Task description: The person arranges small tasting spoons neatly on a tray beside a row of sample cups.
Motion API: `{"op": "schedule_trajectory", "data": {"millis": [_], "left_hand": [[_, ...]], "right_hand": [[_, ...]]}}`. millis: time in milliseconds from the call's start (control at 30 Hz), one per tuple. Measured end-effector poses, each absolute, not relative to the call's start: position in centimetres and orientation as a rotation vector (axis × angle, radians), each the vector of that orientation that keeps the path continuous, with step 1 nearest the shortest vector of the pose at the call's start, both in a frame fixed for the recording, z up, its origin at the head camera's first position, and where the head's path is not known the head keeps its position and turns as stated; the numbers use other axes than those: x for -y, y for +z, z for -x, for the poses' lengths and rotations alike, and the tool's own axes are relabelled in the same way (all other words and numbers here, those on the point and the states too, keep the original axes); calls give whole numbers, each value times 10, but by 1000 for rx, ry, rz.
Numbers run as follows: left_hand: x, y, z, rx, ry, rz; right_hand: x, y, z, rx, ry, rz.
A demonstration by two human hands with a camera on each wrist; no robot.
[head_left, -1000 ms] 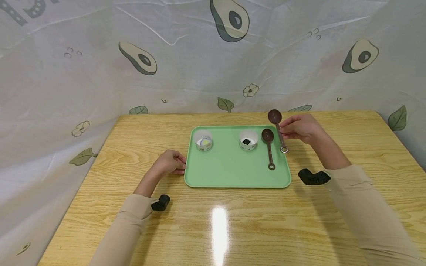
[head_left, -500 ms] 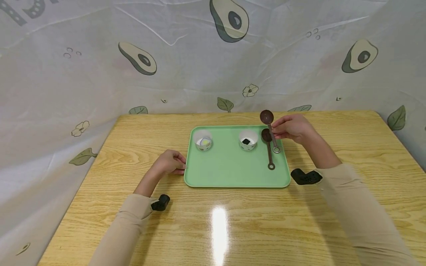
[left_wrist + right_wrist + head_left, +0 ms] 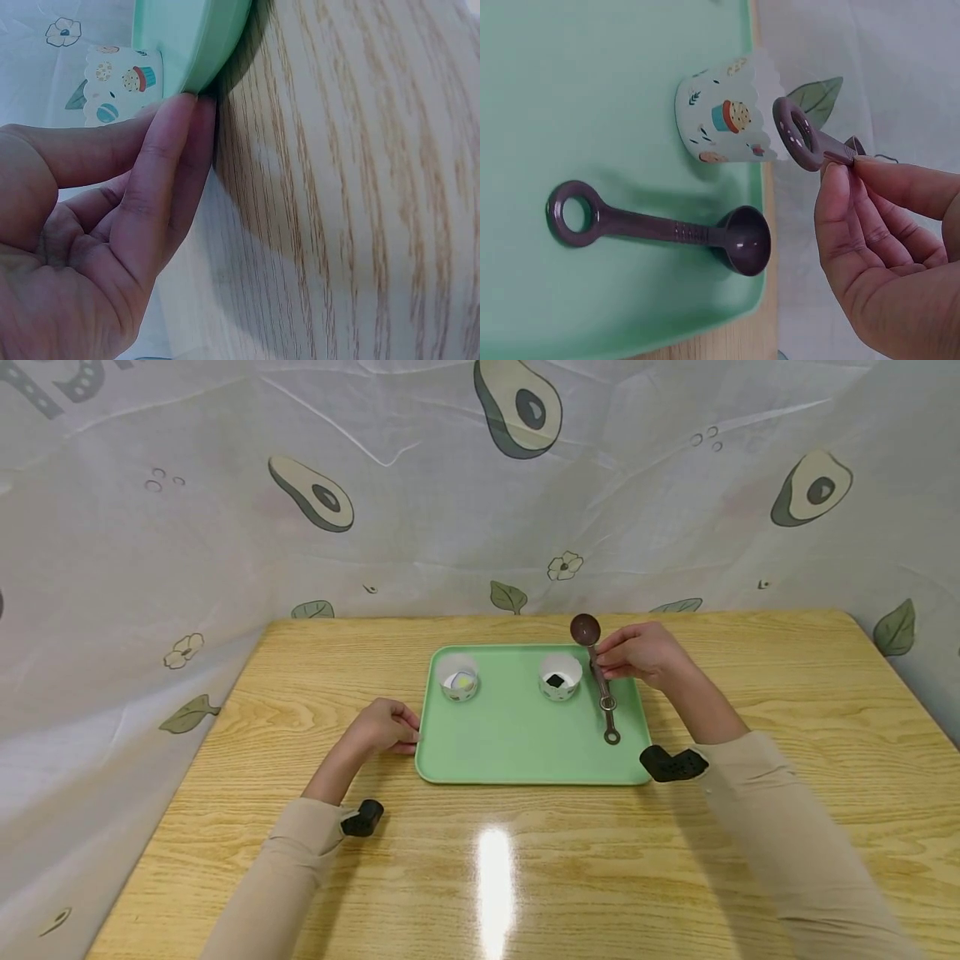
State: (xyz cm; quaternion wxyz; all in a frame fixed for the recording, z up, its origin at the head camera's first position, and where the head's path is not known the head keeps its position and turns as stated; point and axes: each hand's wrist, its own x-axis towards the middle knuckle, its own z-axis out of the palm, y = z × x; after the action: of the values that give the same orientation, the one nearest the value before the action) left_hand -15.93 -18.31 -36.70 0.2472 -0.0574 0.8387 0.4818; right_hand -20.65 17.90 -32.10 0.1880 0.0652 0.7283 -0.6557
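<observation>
My right hand [image 3: 641, 656] pinches a dark brown measuring spoon [image 3: 585, 629] by its handle. The spoon is raised above the light green tray [image 3: 517, 752], its bowl towards the far edge and its ring end nearer me. Beneath it, a second brown measuring spoon [image 3: 652, 225] lies on the tray, partly hidden in the head view but whole in the right wrist view. Just left of the spoons stands a white paper baking cup [image 3: 560, 681] with a black piece inside. With thumb and fingertips, my left hand [image 3: 382, 727] grips the tray's left edge.
Another printed baking cup [image 3: 458, 678], with a pale yellow and white item inside, stands at the tray's back left. The wooden table [image 3: 585, 868] lies under the tray. Behind it hangs a cloth [image 3: 420, 502] printed with avocados and leaves.
My right hand has moved left with the held spoon, from beyond the tray's right edge to over the second spoon. The left hand has stayed at the tray's edge.
</observation>
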Motion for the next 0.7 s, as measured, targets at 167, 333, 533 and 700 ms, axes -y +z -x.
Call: {"op": "schedule_trajectory", "data": {"millis": [167,333,533,700], "left_hand": [[183,-367,159,-2286,1305,161],[183,-368,160,-2283,1304,166],[184,-368,160,-2290,1296,172],[184,-367,160,-2288,1300,162]], "right_hand": [[-174,-323,207,-2070,-1836,-186],[-167,-324,207,-2070,-1849,-179],[-158,-323,206,-2045,-1857,-176],[-153,-323,206,-2045,-1847,-163]]}}
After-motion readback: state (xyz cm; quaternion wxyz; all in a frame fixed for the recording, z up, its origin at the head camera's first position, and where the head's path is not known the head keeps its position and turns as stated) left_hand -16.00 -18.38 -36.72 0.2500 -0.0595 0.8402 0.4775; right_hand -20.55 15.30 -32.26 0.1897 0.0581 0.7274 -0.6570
